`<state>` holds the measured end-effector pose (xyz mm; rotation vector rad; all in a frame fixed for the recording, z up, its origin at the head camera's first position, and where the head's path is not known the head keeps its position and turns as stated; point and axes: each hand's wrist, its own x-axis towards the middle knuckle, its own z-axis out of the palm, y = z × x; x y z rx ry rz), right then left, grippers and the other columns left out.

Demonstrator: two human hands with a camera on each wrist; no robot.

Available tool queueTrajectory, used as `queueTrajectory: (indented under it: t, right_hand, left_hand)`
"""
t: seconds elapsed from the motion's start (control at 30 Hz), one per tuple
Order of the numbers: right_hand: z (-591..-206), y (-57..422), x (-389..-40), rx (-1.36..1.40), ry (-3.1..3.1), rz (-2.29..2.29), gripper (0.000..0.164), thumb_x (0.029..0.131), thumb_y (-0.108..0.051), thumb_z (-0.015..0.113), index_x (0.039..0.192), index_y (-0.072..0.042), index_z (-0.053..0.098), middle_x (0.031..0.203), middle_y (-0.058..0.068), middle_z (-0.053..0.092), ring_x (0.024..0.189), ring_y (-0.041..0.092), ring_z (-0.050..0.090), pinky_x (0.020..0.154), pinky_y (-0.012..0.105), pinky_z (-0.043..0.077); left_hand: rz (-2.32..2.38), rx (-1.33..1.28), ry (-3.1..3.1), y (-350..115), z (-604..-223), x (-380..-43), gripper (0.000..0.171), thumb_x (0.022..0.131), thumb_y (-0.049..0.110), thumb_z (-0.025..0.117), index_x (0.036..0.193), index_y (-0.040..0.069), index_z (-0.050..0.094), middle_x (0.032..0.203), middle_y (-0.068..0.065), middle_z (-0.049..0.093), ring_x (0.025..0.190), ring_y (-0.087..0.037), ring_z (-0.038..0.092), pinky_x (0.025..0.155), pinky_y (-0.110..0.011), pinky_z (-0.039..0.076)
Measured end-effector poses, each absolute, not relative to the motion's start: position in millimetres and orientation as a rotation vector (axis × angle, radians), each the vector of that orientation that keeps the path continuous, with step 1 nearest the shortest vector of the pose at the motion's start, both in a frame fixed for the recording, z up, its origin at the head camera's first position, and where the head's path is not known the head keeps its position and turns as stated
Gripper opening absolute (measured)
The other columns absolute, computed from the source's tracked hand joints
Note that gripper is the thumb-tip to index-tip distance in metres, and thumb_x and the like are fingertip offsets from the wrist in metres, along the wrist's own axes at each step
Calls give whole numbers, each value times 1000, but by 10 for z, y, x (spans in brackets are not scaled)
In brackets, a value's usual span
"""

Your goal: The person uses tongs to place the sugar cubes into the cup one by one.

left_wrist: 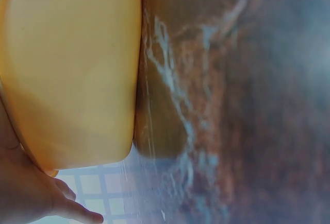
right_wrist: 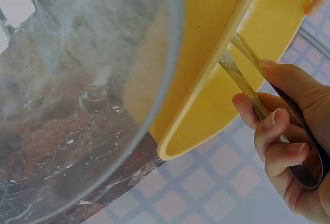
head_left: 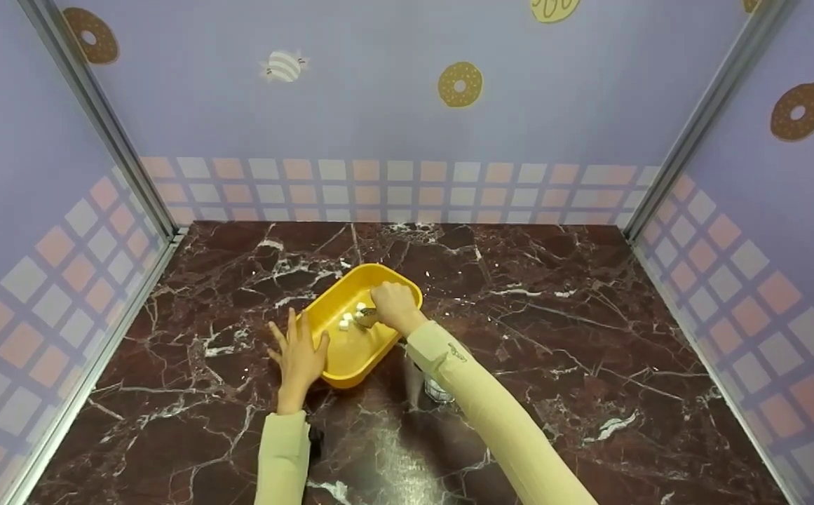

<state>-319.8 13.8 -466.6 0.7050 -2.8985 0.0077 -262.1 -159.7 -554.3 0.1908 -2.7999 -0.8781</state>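
A yellow rectangular tub (head_left: 342,361) stands at a slant on the marble tabletop, with several small white cubes (head_left: 344,325) on its floor. My right hand (head_left: 396,307) reaches over the tub's right side and grips a pair of metal tongs (right_wrist: 247,87), their two tips apart. In the head view the tongs' tips are at the cubes; whether they pinch one is hidden. My left hand (head_left: 299,358) rests at the tub's left rim, its fingers spread and fairly straight outside and the thumb toward the inside.
A clear glass container (head_left: 439,390) stands under my right forearm, partly covered by the sleeve; white pieces (right_wrist: 15,2) show in it in the right wrist view. Small white specks dot the marble tabletop (head_left: 554,315). Patterned panels (head_left: 407,119) enclose the back and sides.
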Motion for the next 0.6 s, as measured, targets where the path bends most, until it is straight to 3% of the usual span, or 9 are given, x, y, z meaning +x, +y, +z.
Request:
queueTrajectory:
  t: [0.07,0.6]
  right_hand:
    - [-4667,141,-3199,703,-2908,10,43,65,-53,69,64,-10,62,77,8,67,67,24,64,56,37,53]
    - [-4643,231,-3226,703,-2912,-43,16,67,-23,74,70,-9,66,81,8,68,72,25,65,62,37,53]
  left_hand:
    - [-882,188,-2798,-1596,-5542,-2617,62,90,34,44,141,5,24,150,-15,8,132,-50,-6,91,-76,4]
    - [-890,194,-2803,-1591,-5525,-2614,62,90,35,44,141,5,24,150,-15,8,132,-50,-6,92,-76,4]
